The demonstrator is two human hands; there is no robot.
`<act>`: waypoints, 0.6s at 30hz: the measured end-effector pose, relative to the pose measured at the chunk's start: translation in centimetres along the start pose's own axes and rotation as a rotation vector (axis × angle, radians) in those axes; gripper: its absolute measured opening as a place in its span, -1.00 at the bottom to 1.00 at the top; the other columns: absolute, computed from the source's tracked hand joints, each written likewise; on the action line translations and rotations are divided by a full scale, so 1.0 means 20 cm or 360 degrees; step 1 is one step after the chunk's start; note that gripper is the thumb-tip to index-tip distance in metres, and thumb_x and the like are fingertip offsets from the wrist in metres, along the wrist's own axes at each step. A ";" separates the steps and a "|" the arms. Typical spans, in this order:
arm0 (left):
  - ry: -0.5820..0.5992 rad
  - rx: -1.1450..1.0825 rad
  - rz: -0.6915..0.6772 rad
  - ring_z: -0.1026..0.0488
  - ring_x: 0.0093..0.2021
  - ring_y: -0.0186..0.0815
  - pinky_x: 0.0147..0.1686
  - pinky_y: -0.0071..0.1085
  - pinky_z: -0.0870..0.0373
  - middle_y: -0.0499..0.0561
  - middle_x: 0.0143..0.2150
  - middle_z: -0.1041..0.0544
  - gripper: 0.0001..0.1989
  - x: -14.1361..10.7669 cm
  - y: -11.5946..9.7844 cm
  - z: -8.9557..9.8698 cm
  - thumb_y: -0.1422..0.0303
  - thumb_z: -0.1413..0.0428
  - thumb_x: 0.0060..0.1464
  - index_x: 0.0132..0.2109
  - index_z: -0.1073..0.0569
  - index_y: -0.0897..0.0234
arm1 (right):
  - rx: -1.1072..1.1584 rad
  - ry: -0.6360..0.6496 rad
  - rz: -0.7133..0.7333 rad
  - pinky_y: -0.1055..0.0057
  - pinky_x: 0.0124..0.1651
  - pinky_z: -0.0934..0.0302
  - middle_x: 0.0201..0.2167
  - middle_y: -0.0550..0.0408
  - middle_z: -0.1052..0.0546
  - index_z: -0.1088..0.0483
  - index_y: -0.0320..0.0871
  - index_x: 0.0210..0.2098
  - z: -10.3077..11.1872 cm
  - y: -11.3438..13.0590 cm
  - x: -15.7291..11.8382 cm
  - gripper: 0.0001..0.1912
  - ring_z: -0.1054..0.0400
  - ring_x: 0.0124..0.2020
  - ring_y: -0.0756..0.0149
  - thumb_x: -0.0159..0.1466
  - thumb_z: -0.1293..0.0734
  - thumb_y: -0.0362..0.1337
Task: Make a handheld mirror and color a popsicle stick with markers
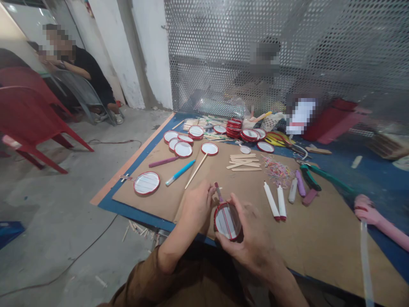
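Bending over a brown cardboard sheet (319,247), left hand (196,207) closed on a red-rimmed round frame (227,221) held between both hands, right hand (246,243) curled around its lower edge, purple stick handle (218,192) upward, red-tipped white tubes (275,202) just right.

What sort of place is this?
Probably a makeshift handicraft workshop: a cardboard sheet covers the table, with red-rimmed discs, wooden sticks and green-handled pliers laid out, against a perforated metal wall.
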State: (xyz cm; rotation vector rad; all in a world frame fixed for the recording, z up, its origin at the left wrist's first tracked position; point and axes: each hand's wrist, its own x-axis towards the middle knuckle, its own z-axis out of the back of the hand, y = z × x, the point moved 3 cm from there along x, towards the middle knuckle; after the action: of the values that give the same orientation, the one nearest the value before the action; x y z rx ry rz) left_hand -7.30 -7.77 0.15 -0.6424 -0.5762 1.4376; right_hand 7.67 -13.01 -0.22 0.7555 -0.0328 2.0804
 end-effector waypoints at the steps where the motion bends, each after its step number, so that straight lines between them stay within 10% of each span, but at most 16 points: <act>1: -0.0003 0.0013 0.0002 -0.36 -0.42 -0.30 -0.43 -0.42 -0.11 -0.05 -0.44 -0.45 -0.78 0.00 0.00 0.00 0.39 0.08 0.31 -0.34 -0.33 0.21 | -0.0005 -0.0003 0.0009 0.00 -0.09 -0.38 -0.07 -0.23 -0.46 0.03 -0.29 0.33 0.00 0.00 0.00 -0.19 -0.40 -0.08 -0.07 0.18 -0.34 -0.21; 18: 0.0012 0.0037 0.0008 -0.43 -0.38 -0.28 -0.43 -0.43 -0.14 -0.01 -0.39 -0.51 -0.78 0.00 -0.01 0.01 0.41 0.08 0.30 -0.33 -0.36 0.22 | 0.0001 0.0002 0.0019 0.01 -0.10 -0.39 -0.08 -0.22 -0.45 0.03 -0.28 0.31 0.00 0.01 0.00 -0.18 -0.39 -0.08 -0.05 0.16 -0.35 -0.23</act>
State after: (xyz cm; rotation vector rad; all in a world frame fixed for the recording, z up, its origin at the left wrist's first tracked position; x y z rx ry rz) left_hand -7.26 -7.75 0.42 -0.6311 -0.5517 1.4441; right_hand 7.61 -13.06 -0.13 0.7562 -0.0357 2.0923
